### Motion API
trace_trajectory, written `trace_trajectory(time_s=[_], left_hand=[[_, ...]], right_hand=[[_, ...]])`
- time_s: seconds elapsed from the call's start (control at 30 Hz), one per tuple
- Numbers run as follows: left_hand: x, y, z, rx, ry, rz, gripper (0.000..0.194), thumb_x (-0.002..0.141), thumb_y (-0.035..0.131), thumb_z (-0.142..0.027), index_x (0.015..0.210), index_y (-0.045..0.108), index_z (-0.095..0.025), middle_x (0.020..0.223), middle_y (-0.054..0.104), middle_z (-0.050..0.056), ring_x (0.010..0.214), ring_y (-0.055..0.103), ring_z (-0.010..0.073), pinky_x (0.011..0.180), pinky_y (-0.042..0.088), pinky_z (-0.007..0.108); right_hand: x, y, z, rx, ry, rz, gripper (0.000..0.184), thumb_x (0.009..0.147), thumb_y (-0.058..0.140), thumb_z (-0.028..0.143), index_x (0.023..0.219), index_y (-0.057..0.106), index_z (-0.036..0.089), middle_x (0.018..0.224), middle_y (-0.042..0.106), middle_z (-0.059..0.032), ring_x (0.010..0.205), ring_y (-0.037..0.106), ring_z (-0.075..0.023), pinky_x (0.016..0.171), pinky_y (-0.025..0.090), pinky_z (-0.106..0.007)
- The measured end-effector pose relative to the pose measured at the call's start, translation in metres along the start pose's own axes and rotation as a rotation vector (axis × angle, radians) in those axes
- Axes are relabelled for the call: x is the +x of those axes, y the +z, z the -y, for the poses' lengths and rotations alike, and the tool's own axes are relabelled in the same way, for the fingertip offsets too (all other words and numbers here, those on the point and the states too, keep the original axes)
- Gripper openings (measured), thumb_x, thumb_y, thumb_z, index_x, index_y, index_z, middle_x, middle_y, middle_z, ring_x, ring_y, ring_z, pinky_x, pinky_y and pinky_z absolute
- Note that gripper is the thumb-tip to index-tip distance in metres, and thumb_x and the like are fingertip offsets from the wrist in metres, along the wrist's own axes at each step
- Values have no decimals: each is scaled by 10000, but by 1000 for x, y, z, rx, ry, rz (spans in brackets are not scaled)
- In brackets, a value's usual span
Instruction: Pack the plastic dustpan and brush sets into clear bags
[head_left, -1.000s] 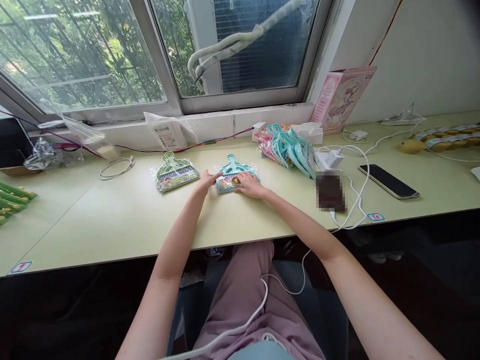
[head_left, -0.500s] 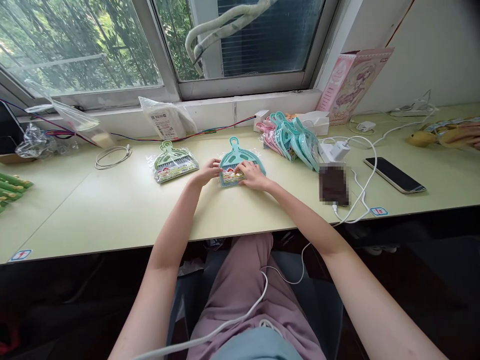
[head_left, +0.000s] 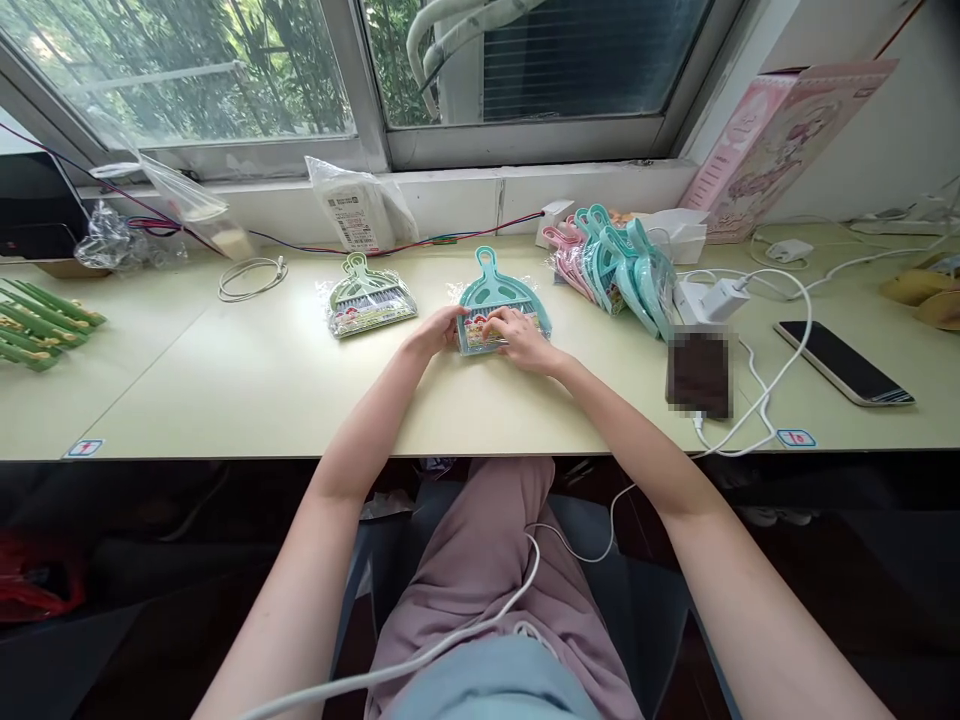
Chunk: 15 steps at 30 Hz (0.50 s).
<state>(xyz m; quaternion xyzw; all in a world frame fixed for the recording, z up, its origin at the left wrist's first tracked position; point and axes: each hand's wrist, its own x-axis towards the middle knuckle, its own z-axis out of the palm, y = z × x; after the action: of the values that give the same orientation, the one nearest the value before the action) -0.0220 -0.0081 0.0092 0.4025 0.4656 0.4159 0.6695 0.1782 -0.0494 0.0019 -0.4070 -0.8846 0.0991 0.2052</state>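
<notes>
A teal mini dustpan and brush set (head_left: 495, 288) in clear plastic wrap lies on the table in front of me, its looped handle pointing to the window. My left hand (head_left: 441, 330) grips the set's left edge, thumb and fingers closed on it. Across the printed label at the front rests my right hand (head_left: 523, 342), fingers apart and slightly bent, touching the wrap. To the left lies a green wrapped dustpan and brush set (head_left: 371, 300). A pile of teal and pink dustpan sets (head_left: 619, 262) is to the right.
A white charger (head_left: 724, 298) with cables, a blurred-out dark device (head_left: 699, 372) and a phone (head_left: 844, 362) lie on the right. Green sticks (head_left: 41, 322) and a coiled cable (head_left: 251, 278) are at left. A pink box (head_left: 780, 150) leans against the wall.
The camera view has shifted, so the table sits higher and its things further right. Both hands stay at the teal set; the right fingers have moved slightly over its label.
</notes>
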Motion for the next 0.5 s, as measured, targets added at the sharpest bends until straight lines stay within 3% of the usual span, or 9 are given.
trace_trajectory(time_s=[0.1,0.17,0.37,0.5], left_hand=[[0,5,3,-29,73,10,30,819,592,-143,815,617,-126,675,683,13,579,623,115,705,537,260],[0,7,4,-24,94,-17,23,818,609,-151,819,615,-128,657,675,8,580,628,118,742,545,274],[4,4,5,-44,89,-130,116,835,608,-232,860,640,-124,720,707,48,653,683,188,800,573,373],[15,-11,4,-152,87,-313,110,869,579,-231,899,643,-148,708,684,40,726,709,216,800,579,380]], right_hand=[[0,-1,1,14,13,-37,574,760,598,37,1303,554,218,1301,553,-132,1196,509,-321,912,365,-406],[0,-1,0,14,35,-54,556,783,625,77,1315,549,219,1235,604,-121,1159,540,-315,891,354,-387],[2,0,-1,52,82,-139,44,872,648,212,879,686,193,939,725,-54,956,613,-241,875,293,-356],[2,-2,6,-45,-13,-222,147,919,588,202,820,695,188,918,733,-55,899,615,-216,885,284,-351]])
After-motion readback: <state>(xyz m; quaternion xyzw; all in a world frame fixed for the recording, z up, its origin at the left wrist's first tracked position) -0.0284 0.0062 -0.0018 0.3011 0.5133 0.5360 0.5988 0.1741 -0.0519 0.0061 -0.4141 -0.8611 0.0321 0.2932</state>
